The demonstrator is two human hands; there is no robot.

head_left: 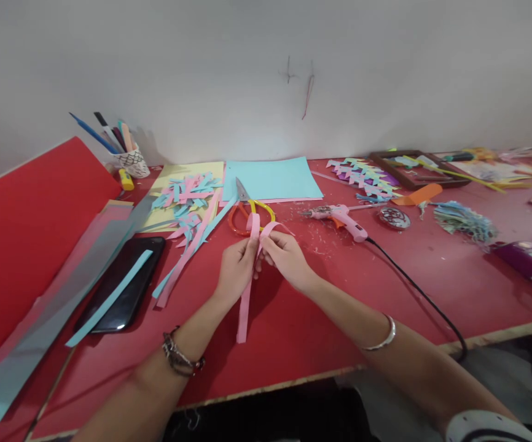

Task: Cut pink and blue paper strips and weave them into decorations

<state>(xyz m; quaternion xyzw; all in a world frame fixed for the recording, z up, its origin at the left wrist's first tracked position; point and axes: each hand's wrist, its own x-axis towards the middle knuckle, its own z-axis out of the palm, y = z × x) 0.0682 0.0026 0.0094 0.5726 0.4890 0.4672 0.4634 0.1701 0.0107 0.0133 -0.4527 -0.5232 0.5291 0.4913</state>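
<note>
Between my hands is a pink paper strip (244, 313), one length hanging down toward the table's front and another curling up and to the right. My left hand (237, 267) pinches it between thumb and fingers. My right hand (287, 258) is closed on the curled part close beside the left. Just beyond my fingertips lie scissors (266, 209) with yellow and orange handles, their blades pointing away. Left of my hands, long pink and blue strips (183, 264) reach out from a heap of cut paper pieces (192, 191).
A black phone (132, 288) with a blue strip across it lies left, near a red sheet (40, 233). Blue paper (273, 175) sits by the wall. On the right are a pink glue gun (340, 220) with its black cord (413, 288), and a wooden frame (413, 175).
</note>
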